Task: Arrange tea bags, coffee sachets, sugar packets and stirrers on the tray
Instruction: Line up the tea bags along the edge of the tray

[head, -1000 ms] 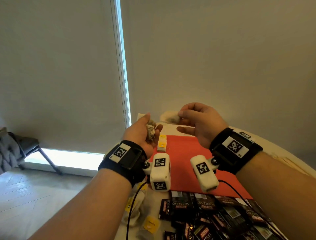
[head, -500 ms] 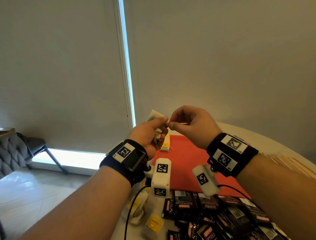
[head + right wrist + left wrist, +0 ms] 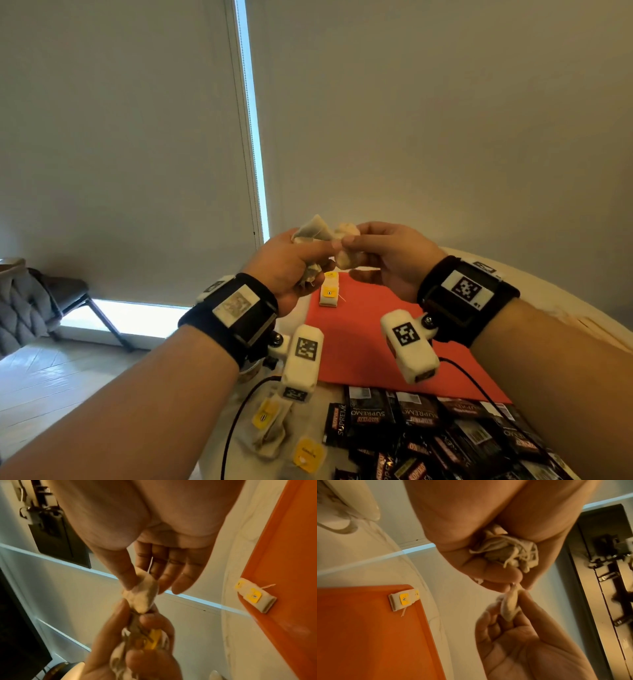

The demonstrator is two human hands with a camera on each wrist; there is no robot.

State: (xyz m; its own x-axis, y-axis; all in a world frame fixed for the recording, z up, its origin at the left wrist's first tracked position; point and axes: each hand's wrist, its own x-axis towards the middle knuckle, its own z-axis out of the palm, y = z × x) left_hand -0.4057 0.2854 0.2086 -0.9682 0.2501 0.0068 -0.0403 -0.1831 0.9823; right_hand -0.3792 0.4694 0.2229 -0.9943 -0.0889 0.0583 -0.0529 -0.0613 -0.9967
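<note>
Both hands are raised above the far left corner of the orange tray. My left hand grips a crumpled bunch of tea bags, their strings and a yellow tag bunched in the fist. My right hand pinches a single pale tea bag between thumb and index finger, right against the left thumb; its other fingers are spread. A small stack of tea bags with yellow tags lies flat in the tray's far left corner.
Several black coffee sachets are heaped on the white table in front of the tray. Loose tea bags with yellow tags lie near the table's left edge. A grey chair stands on the floor at left.
The hands were apart, then came together. The right hand's pinch is now at the left thumb with a tea bag in it; both hands rose slightly.
</note>
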